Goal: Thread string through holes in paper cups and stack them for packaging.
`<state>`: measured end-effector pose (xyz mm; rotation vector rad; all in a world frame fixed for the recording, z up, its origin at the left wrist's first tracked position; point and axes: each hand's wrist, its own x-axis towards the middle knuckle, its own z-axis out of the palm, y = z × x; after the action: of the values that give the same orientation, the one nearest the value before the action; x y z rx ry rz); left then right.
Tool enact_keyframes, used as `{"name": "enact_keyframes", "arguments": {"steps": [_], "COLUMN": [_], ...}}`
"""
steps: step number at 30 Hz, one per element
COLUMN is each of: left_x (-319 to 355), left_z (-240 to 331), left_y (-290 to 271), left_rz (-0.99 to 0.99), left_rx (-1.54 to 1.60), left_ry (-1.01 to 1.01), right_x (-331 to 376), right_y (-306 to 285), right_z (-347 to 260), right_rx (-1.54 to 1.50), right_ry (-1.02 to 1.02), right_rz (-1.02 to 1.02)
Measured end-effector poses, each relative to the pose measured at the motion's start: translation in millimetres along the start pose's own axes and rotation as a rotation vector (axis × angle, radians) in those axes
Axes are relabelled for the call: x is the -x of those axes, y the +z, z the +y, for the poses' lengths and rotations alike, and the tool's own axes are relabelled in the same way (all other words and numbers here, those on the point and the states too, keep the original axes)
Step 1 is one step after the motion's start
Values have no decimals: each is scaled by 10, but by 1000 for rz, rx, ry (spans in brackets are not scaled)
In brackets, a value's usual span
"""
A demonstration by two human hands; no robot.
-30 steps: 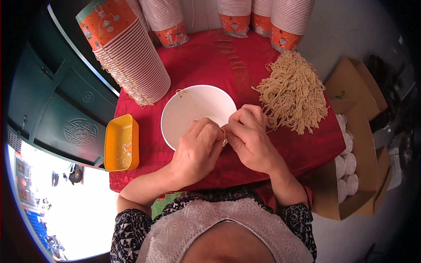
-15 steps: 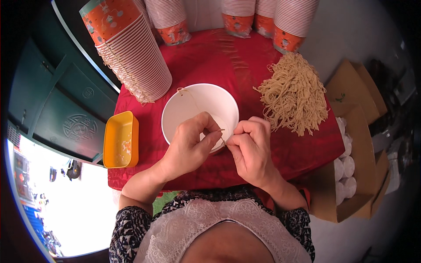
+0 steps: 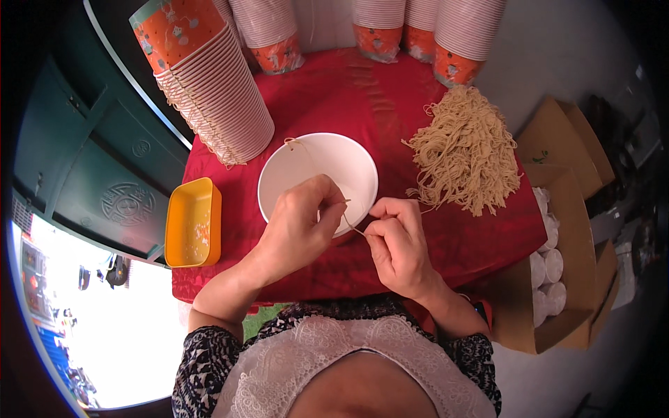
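Note:
A white-lined paper bucket (image 3: 289, 164) stands mouth-up on the red-covered table in front of me. A thin beige cord (image 3: 297, 142) is attached at its far-left rim. Over the bucket's near rim, my left hand (image 3: 301, 217) pinches the cord between thumb and fingers, a short tip poking out. Just to the right, my right hand (image 3: 402, 244) is closed on the cord too, and a short length stretches between both hands. A loose pile of beige cords (image 3: 467, 153) lies right of the bucket.
A tall leaning stack of orange-and-white paper buckets (image 3: 226, 104), cords along its side, stands at left. A yellow plastic tub (image 3: 173, 226) with small bits sits nearer. More wrapped stacks (image 3: 468, 35) line the far edge. An open cardboard box (image 3: 575, 272) with white rolls is right of the table (image 3: 362, 104).
My hands have drawn slightly apart, so more cord shows between them. A cord end now trails out to the right of my right hand, near the pile.

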<state>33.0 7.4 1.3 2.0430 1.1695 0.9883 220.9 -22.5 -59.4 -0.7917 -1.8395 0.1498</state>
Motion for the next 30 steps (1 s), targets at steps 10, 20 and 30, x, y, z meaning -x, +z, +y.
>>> {"name": "enact_keyframes", "arguments": {"steps": [10,20,30], "left_x": [-9,94,231], "left_z": [109,33,72], "left_y": [-36,-5,16], "left_rz": [-73,-17,-57], "left_rx": [-8,-132,-272], "left_ry": [114,224,398], "right_x": [-68,-33,64], "right_y": [92,174,251], "right_z": [55,6,-82], "right_rx": [-288,-195,-274], "right_ry": [23,-2,235], "right_rz": [42,182,270]}}
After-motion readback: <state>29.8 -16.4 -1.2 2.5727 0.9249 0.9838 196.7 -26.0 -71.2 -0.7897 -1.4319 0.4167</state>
